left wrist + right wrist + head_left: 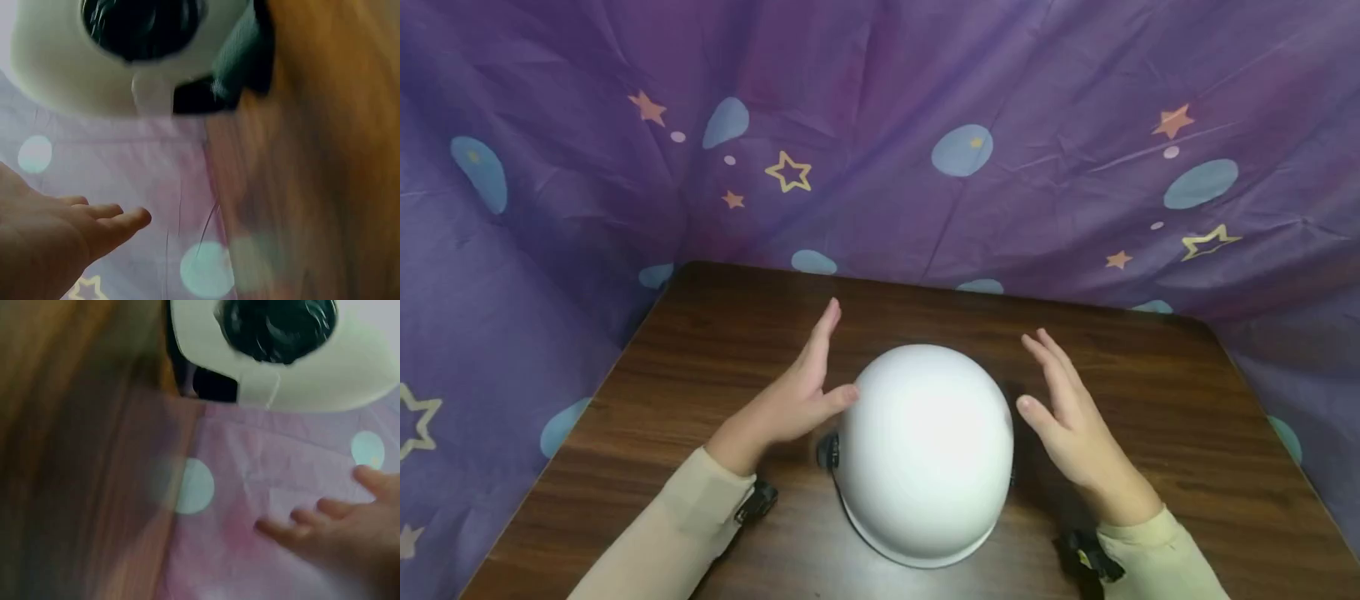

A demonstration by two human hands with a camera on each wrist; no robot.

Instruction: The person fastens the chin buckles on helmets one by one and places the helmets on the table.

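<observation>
A white rounded helmet [925, 454] rests on the wooden table in front of me. To its left my left hand [793, 404] is held up with straight fingers; its thumb tip overlaps the shell's edge in the head view, and I cannot tell if it touches. On the other side my right hand [1071, 429] is raised, fingers extended, apart from the shell. Both wrist views show a dark round knob on the helmet's side, the left knob [147, 28] and the right knob [281, 328]. Below the left knob hangs a dark strap or padding piece [240, 59].
The dark brown table [700, 367] runs back to a purple curtain [880, 167] printed with stars and blue ovals. Small black devices are strapped at my wrists, one at the left cuff [756, 502] and one at the right cuff [1093, 557].
</observation>
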